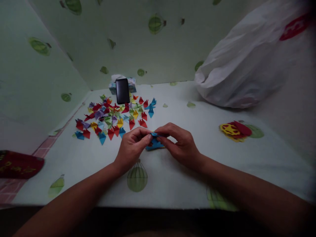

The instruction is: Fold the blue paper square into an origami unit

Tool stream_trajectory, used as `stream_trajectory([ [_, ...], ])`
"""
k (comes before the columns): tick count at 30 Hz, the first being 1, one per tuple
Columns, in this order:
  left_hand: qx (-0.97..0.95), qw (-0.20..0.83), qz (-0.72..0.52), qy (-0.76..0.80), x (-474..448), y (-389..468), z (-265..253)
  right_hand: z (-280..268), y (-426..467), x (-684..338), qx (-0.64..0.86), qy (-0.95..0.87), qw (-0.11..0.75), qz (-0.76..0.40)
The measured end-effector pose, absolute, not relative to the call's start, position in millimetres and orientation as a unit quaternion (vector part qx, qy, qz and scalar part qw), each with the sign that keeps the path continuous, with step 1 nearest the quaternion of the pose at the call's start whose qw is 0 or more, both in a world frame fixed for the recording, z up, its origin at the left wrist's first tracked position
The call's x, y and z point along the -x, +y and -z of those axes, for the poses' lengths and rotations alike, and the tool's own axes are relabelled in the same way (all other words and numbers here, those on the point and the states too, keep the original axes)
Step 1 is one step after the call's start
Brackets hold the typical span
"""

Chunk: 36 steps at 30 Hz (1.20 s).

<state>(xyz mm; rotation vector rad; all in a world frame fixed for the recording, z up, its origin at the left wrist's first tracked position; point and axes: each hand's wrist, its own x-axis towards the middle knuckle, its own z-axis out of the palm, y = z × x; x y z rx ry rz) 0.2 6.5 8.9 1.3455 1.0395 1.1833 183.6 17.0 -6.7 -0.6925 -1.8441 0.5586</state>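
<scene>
My left hand (pixel 134 143) and my right hand (pixel 181 143) meet over the near middle of the table. Between their fingertips they pinch a small piece of blue folded paper (pixel 155 134), partly hidden by the thumbs. Just below it, more blue paper (pixel 154 146) shows near the table surface; whether the two are one piece I cannot tell. Beyond my left hand spreads a pile of small folded paper figures (pixel 108 113), pointed like cranes, in red, blue, yellow, green and purple.
A dark phone (pixel 122 91) leans against a tissue box (pixel 132 86) behind the pile. A large white plastic bag (pixel 237 72) bulges at the back right. Red and yellow cut-out pieces (pixel 233 130) lie at right. A dark red object (pixel 19 164) sits at the left edge.
</scene>
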Motion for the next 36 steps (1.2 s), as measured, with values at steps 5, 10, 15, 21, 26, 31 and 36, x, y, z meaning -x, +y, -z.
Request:
stream_trajectory([
  [5, -0.565, 0.506, -0.491, 0.428, -1.3, 4.4, -11.9, 3.6, 15.3, -183.7, 0.271, -0.780, 0.532, -0.186],
  [10, -0.601, 0.470, -0.477, 0.437, -1.6, 2.4, -13.4, 1.5, 12.5, -182.3, 0.268, -0.785, 0.531, -0.172],
  [15, -0.585, 0.494, -0.470, 0.439, -0.8, 0.9, -11.0, 1.0, 11.7, -182.9, 0.258, -0.806, 0.521, -0.112],
  [21, -0.556, 0.519, -0.478, 0.439, -1.5, -0.5, -12.3, 1.2, 13.9, -183.8, 0.250, -0.825, 0.507, -0.022],
  [26, -0.559, 0.517, -0.485, 0.430, -1.5, -1.5, -11.0, 0.9, 14.3, -184.6, 0.247, -0.833, 0.495, 0.017],
  [31, -0.564, 0.523, -0.501, 0.396, 0.3, -2.3, -5.5, -0.7, 14.0, -185.2, 0.238, -0.831, 0.500, 0.046],
  [36, -0.568, 0.519, -0.506, 0.390, -0.7, -1.4, -6.3, -0.3, 14.2, -185.0, 0.221, -0.830, 0.510, 0.054],
])
